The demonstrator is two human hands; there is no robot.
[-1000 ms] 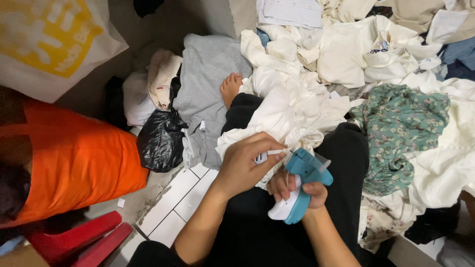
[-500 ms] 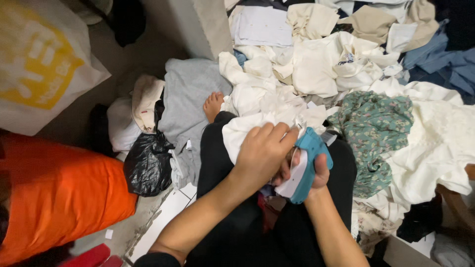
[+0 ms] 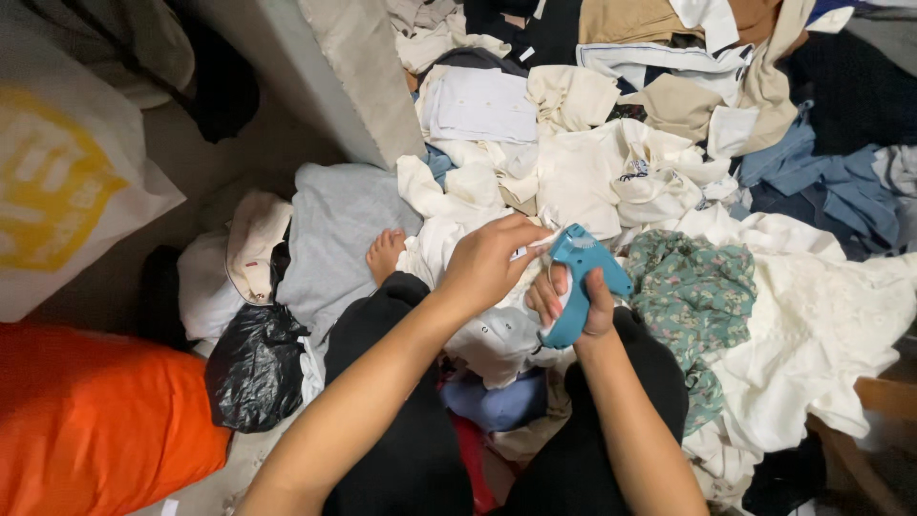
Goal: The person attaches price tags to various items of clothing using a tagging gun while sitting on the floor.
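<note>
Floor heaped with white and beige clothes (image 3: 611,182), orange bag (image 3: 91,420) and black plastic bag (image 3: 253,368) off to the grip's left. Right hand (image 3: 573,301) wrapped tight around blue tagging gun (image 3: 578,277), nozzle up-left. Left hand (image 3: 487,263) pinches white garment (image 3: 497,334) at the nozzle, over the lap.

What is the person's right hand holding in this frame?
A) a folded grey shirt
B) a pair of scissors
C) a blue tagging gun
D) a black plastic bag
C: the right hand grips a blue tagging gun over the white garment in the lap.
</note>
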